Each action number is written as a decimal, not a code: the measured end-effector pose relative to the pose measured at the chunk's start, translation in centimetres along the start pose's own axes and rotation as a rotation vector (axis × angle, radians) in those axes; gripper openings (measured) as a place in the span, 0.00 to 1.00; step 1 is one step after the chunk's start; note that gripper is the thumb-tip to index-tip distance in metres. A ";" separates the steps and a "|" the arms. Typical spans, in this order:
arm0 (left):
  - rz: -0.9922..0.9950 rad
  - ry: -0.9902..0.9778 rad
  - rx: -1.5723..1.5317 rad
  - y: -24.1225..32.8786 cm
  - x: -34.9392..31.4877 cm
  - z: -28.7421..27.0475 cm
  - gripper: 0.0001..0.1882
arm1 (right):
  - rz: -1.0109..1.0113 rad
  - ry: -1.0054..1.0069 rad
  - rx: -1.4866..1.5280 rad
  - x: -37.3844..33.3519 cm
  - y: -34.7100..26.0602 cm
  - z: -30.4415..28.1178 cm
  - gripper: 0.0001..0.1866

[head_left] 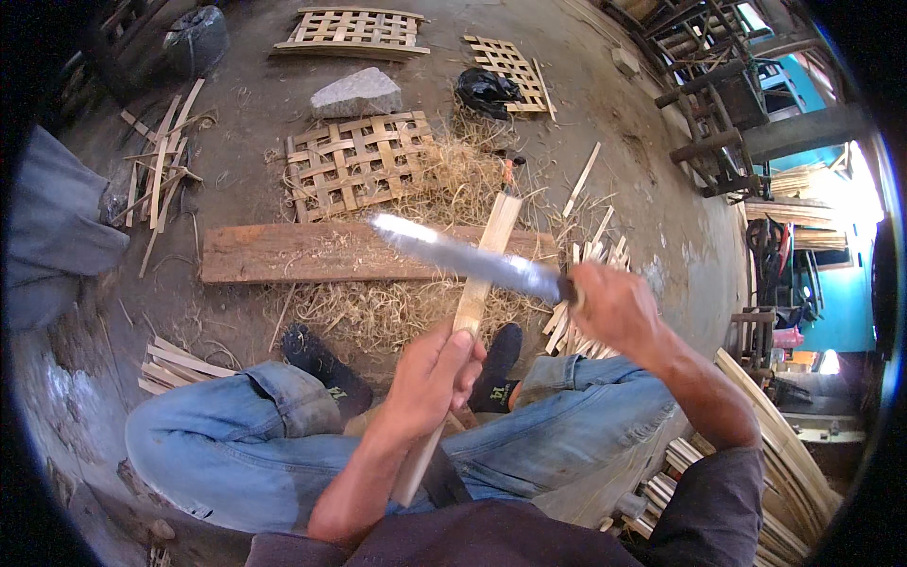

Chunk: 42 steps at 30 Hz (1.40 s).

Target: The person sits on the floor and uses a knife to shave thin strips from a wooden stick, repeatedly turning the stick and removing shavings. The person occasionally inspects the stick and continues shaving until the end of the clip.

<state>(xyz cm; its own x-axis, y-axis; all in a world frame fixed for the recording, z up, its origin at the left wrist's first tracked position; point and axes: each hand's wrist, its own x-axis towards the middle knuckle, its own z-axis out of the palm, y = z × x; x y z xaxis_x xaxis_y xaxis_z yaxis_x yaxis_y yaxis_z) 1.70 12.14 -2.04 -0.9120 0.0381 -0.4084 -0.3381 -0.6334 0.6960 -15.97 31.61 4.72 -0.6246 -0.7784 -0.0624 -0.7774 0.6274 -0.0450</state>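
Observation:
My left hand (433, 370) is closed round a long, flat bamboo strip (497, 227), its thumb pressed along the face. The strip slants from my lap up and away to the right. In my right hand (616, 307) is a large knife (425, 244), held by its dark handle. Its broad blade, partly blurred, points left and crosses in front of the strip above my left hand. Whether the edge touches the bamboo, I cannot tell. Under my left forearm, a dark flat piece (444, 480) lies across my lap, partly hidden.
Beyond my feet lies a wooden plank (283, 253) among curly shavings (378, 317). Woven bamboo panels (364, 156) and a grey stone (356, 94) lie farther off. Split strips sit in a pile (184, 364) at left and a bundle (779, 444) at right. Someone's grey-clothed leg (61, 217) is at far left.

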 end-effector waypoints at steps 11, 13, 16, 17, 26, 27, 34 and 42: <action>-0.157 -0.064 -0.175 0.1 0.0 0.0 0.14 | 0.078 0.053 0.068 1.1 0.3 0.1 0.13; -0.202 -0.093 -0.313 0.0 0.1 -0.2 0.13 | -0.215 0.044 0.084 -0.7 -1.2 0.5 0.14; -0.203 -0.182 -0.488 -0.5 0.2 -0.8 0.14 | -0.144 0.087 -0.031 0.1 -0.7 1.1 0.14; -0.192 -0.211 -0.524 -0.8 0.4 -1.0 0.14 | -0.076 0.126 -0.023 0.5 -0.2 1.3 0.13; -0.254 -0.232 -0.782 -0.6 0.7 -1.5 0.16 | -0.309 0.047 0.074 -0.3 -2.7 1.7 0.16; -0.252 -0.228 -0.780 -0.6 0.6 -1.6 0.17 | -0.228 0.055 0.080 0.1 -2.3 1.7 0.15; -0.242 -0.258 -0.663 -0.8 0.5 -0.9 0.16 | -0.230 0.111 0.027 0.2 -0.2 0.4 0.14; -0.072 -0.055 -0.294 -1.2 0.5 -0.8 0.16 | -0.221 0.144 -0.078 2.0 1.7 1.3 0.13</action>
<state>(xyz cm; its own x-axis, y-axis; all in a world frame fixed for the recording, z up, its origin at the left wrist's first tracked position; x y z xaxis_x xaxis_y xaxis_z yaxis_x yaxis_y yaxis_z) 1.83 12.33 -3.52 -0.9019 0.1276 -0.4127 -0.3280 -0.8239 0.4622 -18.46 31.20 3.21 -0.4386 -0.8948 0.0829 -0.8961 0.4425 0.0356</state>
